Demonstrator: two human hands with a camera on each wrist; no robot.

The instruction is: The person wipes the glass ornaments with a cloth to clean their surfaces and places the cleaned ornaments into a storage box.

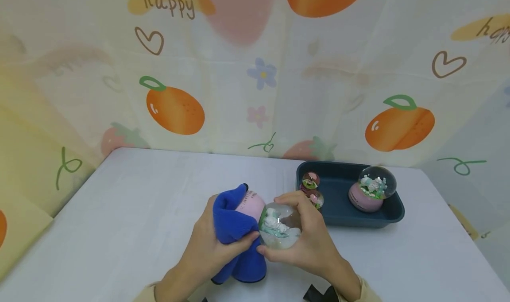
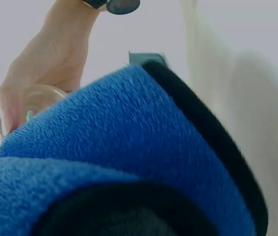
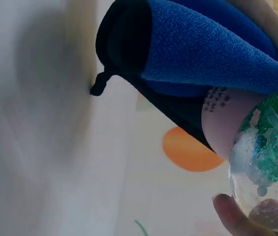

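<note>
A snow globe [image 1: 280,226] with a pink base and white and teal figures inside lies tipped on its side between both hands, held above the table. My right hand [image 1: 308,240] grips its clear glass ball, thumb below and fingers over the top. With my left hand [image 1: 215,244] I hold a blue cloth [image 1: 235,222] with dark edging, wrapped about the pink base. In the right wrist view, part of the base [image 3: 227,118] shows out of the cloth [image 3: 212,49]. The blue cloth [image 2: 114,123] covers most of the left wrist view and hides my left fingers there.
A dark blue tray [image 1: 334,178] stands at the table's back right. A second pink-based snow globe [image 1: 372,189] leans in its right end, and small globe ornaments [image 1: 311,182] sit at its left end. Something black [image 1: 318,293] lies by my right wrist.
</note>
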